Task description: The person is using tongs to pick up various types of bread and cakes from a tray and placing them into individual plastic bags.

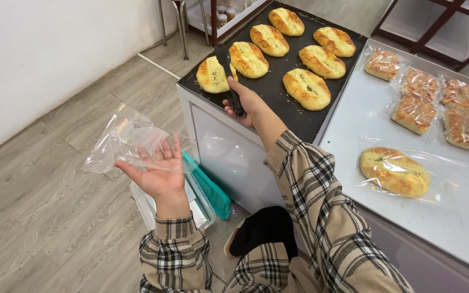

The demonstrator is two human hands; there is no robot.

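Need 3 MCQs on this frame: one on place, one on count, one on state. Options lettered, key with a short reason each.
1. Where is the bagged loaf nearest the camera?
A. on the dark tray
B. on the light metal tray
C. on the floor

2. How many unbagged loaves lie on the dark tray?
A. four
B. seven
C. ten

3. What state is the clear plastic bag in?
A. empty, in the left hand
B. sealed around a loaf
C. folded on the tray

Key:
1 B: it lies alone on the light metal tray, right of the dark one.
2 B: seven bare loaves can be counted there, including the front-left loaf.
3 A: the left hand holds it up with nothing inside; the right hand grips black tongs at the loaf.
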